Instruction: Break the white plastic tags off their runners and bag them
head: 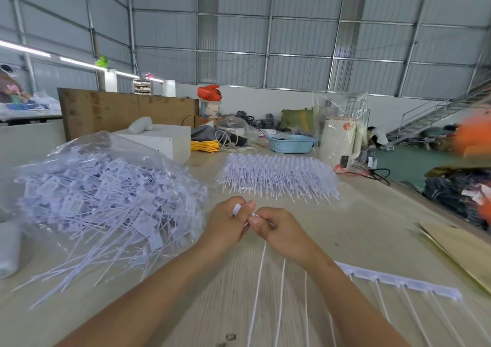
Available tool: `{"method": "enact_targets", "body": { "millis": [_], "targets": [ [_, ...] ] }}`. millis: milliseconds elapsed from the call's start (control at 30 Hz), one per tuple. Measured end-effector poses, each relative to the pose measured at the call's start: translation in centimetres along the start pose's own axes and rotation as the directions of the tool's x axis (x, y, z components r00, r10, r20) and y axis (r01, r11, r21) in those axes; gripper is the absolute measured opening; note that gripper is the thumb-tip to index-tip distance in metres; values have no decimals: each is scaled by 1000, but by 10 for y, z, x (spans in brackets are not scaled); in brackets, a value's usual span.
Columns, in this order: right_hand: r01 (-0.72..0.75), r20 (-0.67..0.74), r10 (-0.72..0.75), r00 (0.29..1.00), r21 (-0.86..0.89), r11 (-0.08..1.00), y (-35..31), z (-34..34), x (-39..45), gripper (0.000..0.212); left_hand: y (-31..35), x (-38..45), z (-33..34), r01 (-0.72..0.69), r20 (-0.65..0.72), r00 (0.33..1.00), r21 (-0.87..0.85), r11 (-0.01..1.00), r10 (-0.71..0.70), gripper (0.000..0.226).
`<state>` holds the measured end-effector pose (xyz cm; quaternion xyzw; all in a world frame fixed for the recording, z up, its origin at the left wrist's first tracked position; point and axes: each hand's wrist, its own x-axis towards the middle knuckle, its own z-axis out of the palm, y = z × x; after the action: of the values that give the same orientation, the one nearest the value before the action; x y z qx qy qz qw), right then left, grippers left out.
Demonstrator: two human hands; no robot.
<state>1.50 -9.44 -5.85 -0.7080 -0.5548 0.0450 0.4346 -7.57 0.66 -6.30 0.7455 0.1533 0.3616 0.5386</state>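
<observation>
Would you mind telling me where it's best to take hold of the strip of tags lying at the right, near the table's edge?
Probably by the flat runner bar, pinched from above along its far long edge. It lies flat on the table, stiff and wide, while the thin tails trail toward you and would likely bend or slip.

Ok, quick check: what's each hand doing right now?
Left hand: closed, pinching a white tag.
Right hand: closed on the same white piece.

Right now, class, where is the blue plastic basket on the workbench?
In the head view, the blue basket sits far back, right of centre, between the yellow cord coil and the wrapped white roll.
</observation>
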Motion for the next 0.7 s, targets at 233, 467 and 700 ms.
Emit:
{"method": "enact_targets", "body": {
  "millis": [233,467,700],
  "targets": [
    [18,116,-37,993,157,987,-3,-13,-1,39,14,1,-8,64,129,990,-28,998,-60,38],
    [-25,250,-31,968,219,975,1,-27,-6,43,22,-3,-9,91,260,961,14,996,-91,28],
    [-26,288,-58,956,277,960,-6,-37,-8,49,26,8,-30,201,186,966,-93,975,-181,27]
  ]
}}
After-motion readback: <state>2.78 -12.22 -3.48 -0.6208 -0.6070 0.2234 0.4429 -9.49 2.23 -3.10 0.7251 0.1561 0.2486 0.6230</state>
